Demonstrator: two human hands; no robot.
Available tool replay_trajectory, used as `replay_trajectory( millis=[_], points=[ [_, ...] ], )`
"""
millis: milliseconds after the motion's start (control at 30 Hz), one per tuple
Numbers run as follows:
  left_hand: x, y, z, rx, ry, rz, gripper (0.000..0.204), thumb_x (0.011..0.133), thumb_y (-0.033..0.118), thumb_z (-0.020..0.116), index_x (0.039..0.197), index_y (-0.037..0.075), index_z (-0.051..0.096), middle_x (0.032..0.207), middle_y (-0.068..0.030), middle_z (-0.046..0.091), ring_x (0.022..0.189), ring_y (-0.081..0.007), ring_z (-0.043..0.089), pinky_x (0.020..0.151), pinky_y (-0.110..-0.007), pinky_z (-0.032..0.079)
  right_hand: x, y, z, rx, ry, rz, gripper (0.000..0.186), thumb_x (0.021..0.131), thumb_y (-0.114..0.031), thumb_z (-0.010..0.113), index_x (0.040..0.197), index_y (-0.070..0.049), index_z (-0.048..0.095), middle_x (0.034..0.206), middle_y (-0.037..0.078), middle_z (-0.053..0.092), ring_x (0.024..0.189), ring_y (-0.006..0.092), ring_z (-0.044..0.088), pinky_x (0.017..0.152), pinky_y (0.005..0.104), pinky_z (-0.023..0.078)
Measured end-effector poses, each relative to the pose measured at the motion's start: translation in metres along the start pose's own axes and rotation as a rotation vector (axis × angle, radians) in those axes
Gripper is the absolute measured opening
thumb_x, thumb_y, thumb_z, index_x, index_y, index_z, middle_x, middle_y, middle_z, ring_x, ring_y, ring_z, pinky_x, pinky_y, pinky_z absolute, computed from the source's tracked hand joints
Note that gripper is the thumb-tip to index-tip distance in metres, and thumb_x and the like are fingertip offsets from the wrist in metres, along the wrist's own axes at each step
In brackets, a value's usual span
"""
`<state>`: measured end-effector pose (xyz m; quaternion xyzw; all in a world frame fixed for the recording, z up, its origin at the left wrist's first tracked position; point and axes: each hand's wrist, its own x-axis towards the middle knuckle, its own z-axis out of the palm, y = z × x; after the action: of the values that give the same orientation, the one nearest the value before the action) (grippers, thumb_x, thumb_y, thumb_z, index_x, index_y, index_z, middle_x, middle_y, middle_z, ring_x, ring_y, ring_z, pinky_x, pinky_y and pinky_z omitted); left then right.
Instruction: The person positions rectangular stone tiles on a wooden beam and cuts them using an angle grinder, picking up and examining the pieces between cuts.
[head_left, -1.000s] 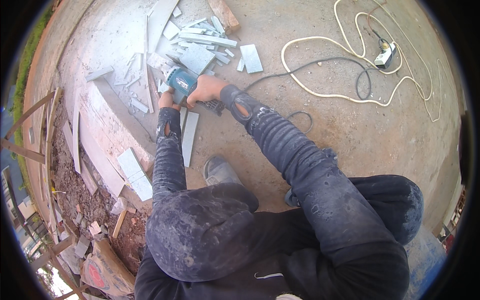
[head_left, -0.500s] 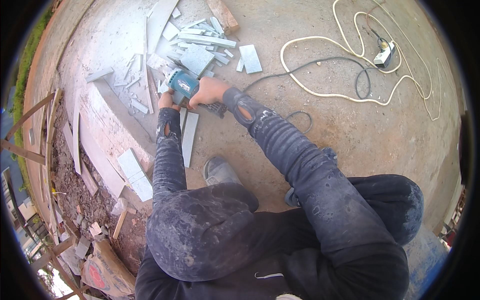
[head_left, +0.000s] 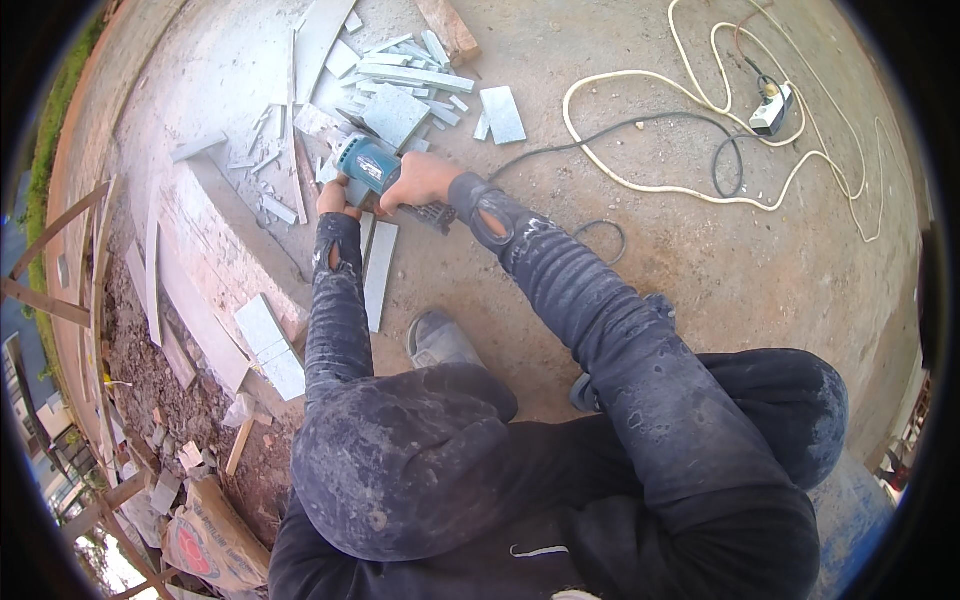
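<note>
My right hand (head_left: 422,180) grips a teal handheld power cutter (head_left: 368,166) with a dark vented rear end. The cutter's front points to the far left; its blade is hidden. Close under the tool, my left hand (head_left: 337,198) is closed on a small pale grey-green stone tile (head_left: 356,193), mostly covered by hand and tool. Just beyond the cutter a larger tile (head_left: 396,116) lies on a heap of cut strips (head_left: 415,76). A long tile strip (head_left: 379,275) rests on the ground on the near side of my hands.
A dark cord (head_left: 560,150) runs right toward a white power strip (head_left: 771,110) among loops of cream cable (head_left: 640,190). At left stands a dusty concrete block (head_left: 235,235) with a tile (head_left: 270,345) against it. A paper sack (head_left: 215,535) lies at lower left.
Almost nothing differs. Both hands and the cutter keep their place; the view has shifted very slightly.
</note>
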<state>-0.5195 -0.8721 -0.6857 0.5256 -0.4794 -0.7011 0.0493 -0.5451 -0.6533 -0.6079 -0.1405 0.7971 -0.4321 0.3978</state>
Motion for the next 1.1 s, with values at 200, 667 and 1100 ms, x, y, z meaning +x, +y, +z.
replay_trajectory(
  millis=[200,667,1100],
  points=[
    [-0.02,0.004,0.011,0.034,0.072,0.012,0.029,0.089,0.002,0.055,0.115,-0.011,0.054,0.107,-0.0206,0.062,0.093,-0.035,0.065,0.079,-0.052,0.054,-0.003,0.003,0.001,-0.043,0.033,-0.005,0.055,0.056,-0.036,0.078,0.085,0.009,0.069,0.08,0.021,0.069,0.072,0.0297,0.068,0.066,0.0353,0.053],
    [-0.037,0.006,0.015,0.106,-0.011,0.015,0.04,0.089,0.013,0.052,0.123,-0.007,0.049,0.126,-0.0205,0.053,0.116,-0.0303,0.054,0.099,-0.041,0.044,-0.02,0.005,-0.005,-0.069,0.033,-0.007,0.054,0.053,-0.035,0.076,0.086,0.008,0.069,0.083,0.022,0.069,0.075,0.0314,0.069,0.069,0.0361,0.054],
    [-0.028,0.004,0.019,0.049,0.087,0.0,0.034,0.089,0.004,0.056,0.121,-0.008,0.054,0.114,-0.0187,0.062,0.098,-0.0336,0.064,0.085,-0.048,0.052,-0.017,0.012,-0.002,-0.06,0.042,-0.008,0.05,0.055,-0.033,0.076,0.083,0.008,0.069,0.08,0.021,0.069,0.073,0.0309,0.068,0.067,0.0355,0.053]
  ],
)
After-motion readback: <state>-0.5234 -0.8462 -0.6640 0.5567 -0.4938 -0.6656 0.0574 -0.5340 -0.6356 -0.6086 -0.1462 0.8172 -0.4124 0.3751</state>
